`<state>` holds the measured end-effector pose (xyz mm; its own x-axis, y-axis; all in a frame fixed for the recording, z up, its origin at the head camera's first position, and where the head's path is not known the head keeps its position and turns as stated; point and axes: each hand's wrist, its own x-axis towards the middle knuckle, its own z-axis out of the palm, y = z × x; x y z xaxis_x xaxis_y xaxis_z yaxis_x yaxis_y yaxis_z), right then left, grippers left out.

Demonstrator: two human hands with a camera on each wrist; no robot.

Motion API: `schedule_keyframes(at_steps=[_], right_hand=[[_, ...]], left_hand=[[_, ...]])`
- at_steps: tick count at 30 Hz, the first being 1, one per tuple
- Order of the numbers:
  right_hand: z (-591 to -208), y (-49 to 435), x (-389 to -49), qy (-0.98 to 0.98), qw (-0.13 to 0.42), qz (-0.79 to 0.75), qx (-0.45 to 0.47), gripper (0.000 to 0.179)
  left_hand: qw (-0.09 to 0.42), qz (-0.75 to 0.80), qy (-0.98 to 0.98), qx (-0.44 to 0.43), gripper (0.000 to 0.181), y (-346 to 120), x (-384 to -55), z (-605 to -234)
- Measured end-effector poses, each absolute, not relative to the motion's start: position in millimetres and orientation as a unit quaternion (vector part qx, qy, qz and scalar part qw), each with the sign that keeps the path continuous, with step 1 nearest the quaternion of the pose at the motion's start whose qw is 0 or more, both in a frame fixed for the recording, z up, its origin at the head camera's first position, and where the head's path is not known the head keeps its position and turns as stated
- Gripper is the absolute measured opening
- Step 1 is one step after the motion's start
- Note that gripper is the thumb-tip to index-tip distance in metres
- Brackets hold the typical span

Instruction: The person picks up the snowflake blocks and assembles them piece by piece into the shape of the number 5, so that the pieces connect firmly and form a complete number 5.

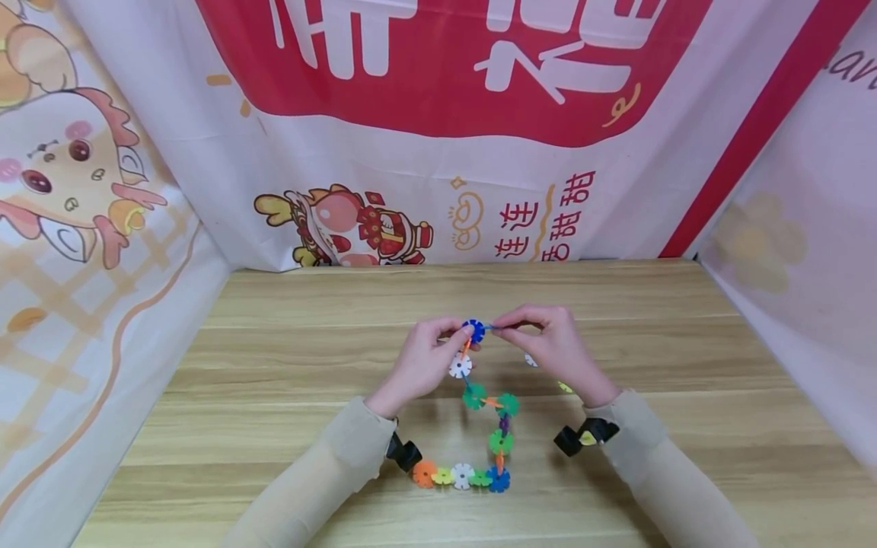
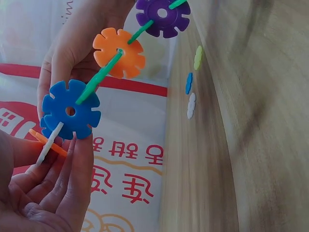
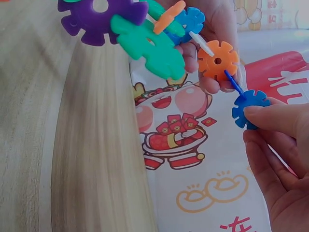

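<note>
A chain of notched, flower-shaped plastic discs in several colours runs from a blue disc (image 1: 499, 479) near the front up to my hands. My left hand (image 1: 428, 358) grips its far end, thumb by a dark blue disc (image 1: 474, 331). An orange disc (image 3: 218, 60) and a white one (image 1: 460, 366) follow below it. With thumb and fingertips my right hand (image 1: 548, 342) pinches a blue disc (image 3: 249, 110). A thin, edge-on dark blue disc (image 3: 234, 84) spans from that blue disc to the orange one. The left wrist view shows my left fingers around an edge-on orange disc (image 2: 52, 143).
Loose yellow (image 2: 198, 58), blue (image 2: 189, 83) and white (image 2: 191, 106) discs lie on the wooden table (image 1: 274, 380) by my right arm. The chain's front row ends at an orange disc (image 1: 425, 473) beside my left sleeve. Printed cloth (image 1: 384, 152) stands behind the table.
</note>
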<state>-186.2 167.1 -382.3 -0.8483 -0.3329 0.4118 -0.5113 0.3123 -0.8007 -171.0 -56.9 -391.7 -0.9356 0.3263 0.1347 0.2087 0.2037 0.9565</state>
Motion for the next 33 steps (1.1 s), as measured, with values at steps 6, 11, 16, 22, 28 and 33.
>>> schedule_keyframes(at_steps=[6, 11, 16, 22, 28, 33], right_hand=[[-357.4, 158.7, -170.8, -0.805, 0.092, 0.518, 0.273, 0.009], [-359.7, 158.7, -172.4, -0.805, 0.09, 0.519, 0.274, 0.009], [-363.3, 157.9, -173.0, -0.801, 0.098, 0.523, 0.275, 0.009], [-367.5, 155.6, -174.3, -0.799, 0.113, 0.52, 0.281, 0.009], [-368.7, 155.6, -174.8, -0.798, 0.117, 0.514, 0.292, 0.011], [-377.3, 157.9, -182.4, -0.792, 0.122, 0.52, 0.295, 0.012]], left_hand=[[0.059, 0.629, 0.758, 0.164, 0.024, -57.0, -171.9, -392.0], [0.065, 0.636, 0.751, 0.167, 0.025, -58.1, -172.5, -394.9], [0.07, 0.633, 0.753, 0.168, 0.026, -58.9, -173.2, -396.0], [0.08, 0.638, 0.75, 0.153, 0.026, -58.8, -172.5, -395.2], [0.089, 0.63, 0.757, 0.149, 0.026, -57.3, -172.5, -395.7], [0.091, 0.639, 0.746, 0.162, 0.028, -59.1, -174.2, -397.4]])
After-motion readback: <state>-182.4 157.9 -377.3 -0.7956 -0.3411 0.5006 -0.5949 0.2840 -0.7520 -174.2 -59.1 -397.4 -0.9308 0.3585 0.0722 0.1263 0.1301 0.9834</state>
